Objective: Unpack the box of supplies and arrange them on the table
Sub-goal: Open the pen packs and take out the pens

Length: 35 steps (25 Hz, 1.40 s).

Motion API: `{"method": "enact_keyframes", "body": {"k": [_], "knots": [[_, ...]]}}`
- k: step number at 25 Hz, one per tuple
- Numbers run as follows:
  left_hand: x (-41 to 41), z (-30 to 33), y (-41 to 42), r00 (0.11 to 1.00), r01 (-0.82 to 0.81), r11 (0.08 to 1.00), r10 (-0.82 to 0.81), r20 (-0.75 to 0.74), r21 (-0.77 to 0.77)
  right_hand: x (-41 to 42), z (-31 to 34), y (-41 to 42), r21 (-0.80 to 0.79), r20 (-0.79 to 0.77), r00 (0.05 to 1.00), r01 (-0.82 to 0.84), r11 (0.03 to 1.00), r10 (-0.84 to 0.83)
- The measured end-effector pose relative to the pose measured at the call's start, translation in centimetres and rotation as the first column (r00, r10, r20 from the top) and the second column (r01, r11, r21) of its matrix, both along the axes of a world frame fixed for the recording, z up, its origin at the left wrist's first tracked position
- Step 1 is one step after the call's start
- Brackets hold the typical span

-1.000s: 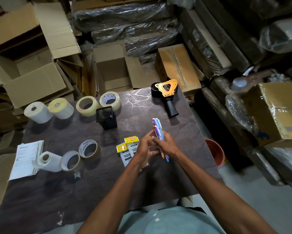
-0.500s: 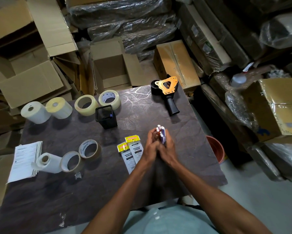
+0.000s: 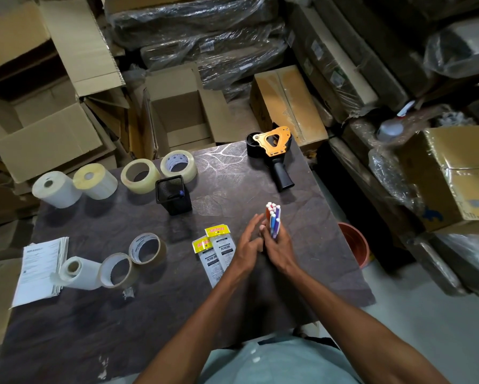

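Note:
My right hand (image 3: 279,249) grips a bundle of pens (image 3: 273,220) upright above the dark table (image 3: 232,295), their white ends up. My left hand (image 3: 248,242) sits beside the bundle with fingers spread and relaxed, touching or nearly touching it. A black mesh pen holder (image 3: 174,196) stands to the upper left of my hands. Two Totem packets (image 3: 217,252) lie flat just left of my left hand. An open cardboard box (image 3: 177,115) sits beyond the table's far edge.
Tape rolls (image 3: 156,171) and white label rolls (image 3: 74,185) line the far left of the table. More tape rolls (image 3: 134,259) and a paper stack (image 3: 40,268) lie at the left. An orange tape dispenser (image 3: 275,151) rests at the far right. A red bucket (image 3: 354,242) stands right of the table.
Both hands stood the pens upright and squared them on the table. My left hand has now loosened and opened away, leaving the right hand holding the bundle.

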<state>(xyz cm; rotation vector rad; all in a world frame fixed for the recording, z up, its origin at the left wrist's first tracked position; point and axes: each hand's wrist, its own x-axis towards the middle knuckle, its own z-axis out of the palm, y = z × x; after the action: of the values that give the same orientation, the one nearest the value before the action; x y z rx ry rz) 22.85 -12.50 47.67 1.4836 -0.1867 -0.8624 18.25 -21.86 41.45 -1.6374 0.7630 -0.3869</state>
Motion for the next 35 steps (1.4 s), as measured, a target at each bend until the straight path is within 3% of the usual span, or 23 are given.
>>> {"method": "enact_keyframes", "body": {"k": [5, 9, 16, 20, 24, 30, 35], "knots": [[1.7, -0.1, 1.6, 0.962, -0.271, 0.962, 0.272, 0.019, -0.031, 2.4, 1.1, -0.1, 0.149, -0.011, 1.0, 0.031, 0.988, -0.029], [4.1, 0.0, 3.6, 0.872, -0.489, 0.871, 0.49, 0.009, -0.047, 6.6, 3.0, 1.6, 0.402, 0.032, 0.999, 0.0, 0.916, -0.014], [9.6, 0.5, 9.4, 0.752, -0.655, 0.756, 0.653, 0.087, -0.019, 14.7, 9.3, 4.6, 0.485, 0.198, 0.976, -0.177, 0.856, 0.089], [10.8, -0.1, 11.7, 0.759, -0.65, 0.758, 0.644, 0.093, 0.057, 19.7, 12.5, 6.7, 0.439, 0.254, 0.954, -0.259, 0.861, 0.158], [11.8, -1.2, 12.9, 0.758, -0.652, 0.752, 0.648, 0.072, 0.094, 23.8, 13.9, 9.4, 0.339, 0.214, 0.962, -0.234, 0.911, 0.168], [14.7, -1.6, 13.4, 0.759, -0.65, 0.746, 0.644, 0.093, 0.147, 27.4, 10.9, 11.6, 0.116, 0.081, 0.958, -0.283, 0.952, 0.275], [17.0, -1.0, 13.1, 0.842, -0.539, 0.823, 0.52, 0.147, 0.179, 27.9, 9.3, 12.2, 0.054, 0.046, 0.949, -0.313, 0.948, 0.31]]}}
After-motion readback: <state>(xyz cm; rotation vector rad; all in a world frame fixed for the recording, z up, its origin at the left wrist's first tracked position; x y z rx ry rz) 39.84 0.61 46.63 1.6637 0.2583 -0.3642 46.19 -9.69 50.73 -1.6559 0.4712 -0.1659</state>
